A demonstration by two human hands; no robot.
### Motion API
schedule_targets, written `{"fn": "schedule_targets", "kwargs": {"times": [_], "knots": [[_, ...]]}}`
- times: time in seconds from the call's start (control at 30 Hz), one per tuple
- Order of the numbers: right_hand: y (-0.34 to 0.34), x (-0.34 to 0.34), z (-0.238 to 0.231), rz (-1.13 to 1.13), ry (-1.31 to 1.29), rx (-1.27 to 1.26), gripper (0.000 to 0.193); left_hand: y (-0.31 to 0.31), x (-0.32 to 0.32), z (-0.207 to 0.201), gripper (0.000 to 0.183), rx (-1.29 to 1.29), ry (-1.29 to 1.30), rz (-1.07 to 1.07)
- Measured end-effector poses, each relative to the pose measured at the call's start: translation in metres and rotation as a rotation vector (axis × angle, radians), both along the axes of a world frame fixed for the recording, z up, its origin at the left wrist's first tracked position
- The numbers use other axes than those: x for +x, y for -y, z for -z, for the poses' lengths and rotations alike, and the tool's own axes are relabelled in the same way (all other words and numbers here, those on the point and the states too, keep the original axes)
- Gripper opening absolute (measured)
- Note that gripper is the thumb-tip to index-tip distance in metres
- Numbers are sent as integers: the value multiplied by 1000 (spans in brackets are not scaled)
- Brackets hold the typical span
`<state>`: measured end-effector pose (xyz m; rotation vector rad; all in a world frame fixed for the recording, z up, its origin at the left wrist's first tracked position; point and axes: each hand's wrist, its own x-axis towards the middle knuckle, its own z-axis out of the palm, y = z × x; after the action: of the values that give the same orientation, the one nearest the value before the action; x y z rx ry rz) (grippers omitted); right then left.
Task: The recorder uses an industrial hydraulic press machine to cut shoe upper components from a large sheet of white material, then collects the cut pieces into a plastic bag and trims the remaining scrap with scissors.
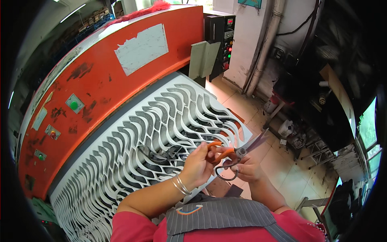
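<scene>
A pair of scissors (241, 152) with orange handles is held up in front of my chest, its blades angled up and to the right. My left hand (197, 164) is closed around the orange handles, and two bangles circle that wrist. Close by on the right, my right hand (248, 168) is closed at a dark looped handle (226, 178) just below the scissors' pivot. That handle looks like part of a second pair of scissors; its other parts are hidden by my fingers and the first pair. Beneath and left of my hands lies a white sheet (151, 108) cut into wavy strips.
A large orange-red machine (96, 76) with green buttons spans the left and back, over the sheet's far edge. Its black control box (225, 42) stands beside a wall pipe (264, 48). Tiled floor (278, 169) lies to the right, with a dark bench (306, 109) beyond.
</scene>
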<state>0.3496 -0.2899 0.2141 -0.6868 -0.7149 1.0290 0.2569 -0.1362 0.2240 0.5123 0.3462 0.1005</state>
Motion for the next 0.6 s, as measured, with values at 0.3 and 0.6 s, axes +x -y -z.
{"fn": "schedule_targets", "kwargs": {"times": [0.3,0.6], "knots": [[-83,92,-1,320,706,-172,47,-116,134,43,28,497,32,259],[-162,259,5,302,1061,-741,68,-226,265,110,54,1162,-489,-246]]}}
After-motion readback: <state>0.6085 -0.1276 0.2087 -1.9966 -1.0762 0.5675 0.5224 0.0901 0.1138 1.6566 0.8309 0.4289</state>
